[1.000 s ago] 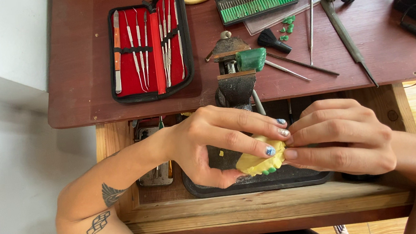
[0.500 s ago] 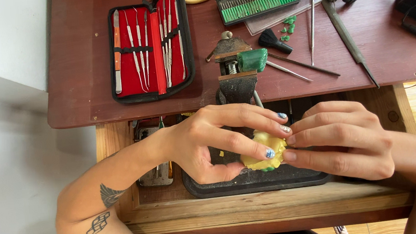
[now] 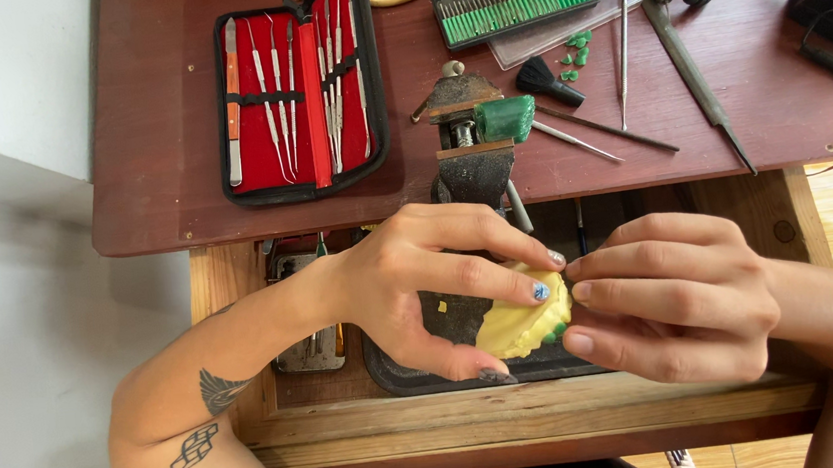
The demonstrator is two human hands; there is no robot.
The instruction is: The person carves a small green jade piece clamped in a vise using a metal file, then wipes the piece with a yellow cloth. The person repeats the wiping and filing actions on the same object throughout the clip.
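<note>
Left hand (image 3: 411,285) and right hand (image 3: 674,302) both pinch the soft yellow putty lump (image 3: 520,323), closed around it; small green pieces (image 3: 553,333), possibly wax, sit partly embedded, pressing unfinished.

My left hand (image 3: 421,284) comes in from the left, forearm bare and tattooed near the elbow, wrist bent slightly inward. Its fingers (image 3: 501,282) stretch out long to the right, the thumb curling underneath them so the tips pinch together. My right hand (image 3: 679,301) reaches in from the right, knuckles up, fingers folded toward the left hand. The fingertips of both hands meet, almost touching, between my two wrists.
</note>
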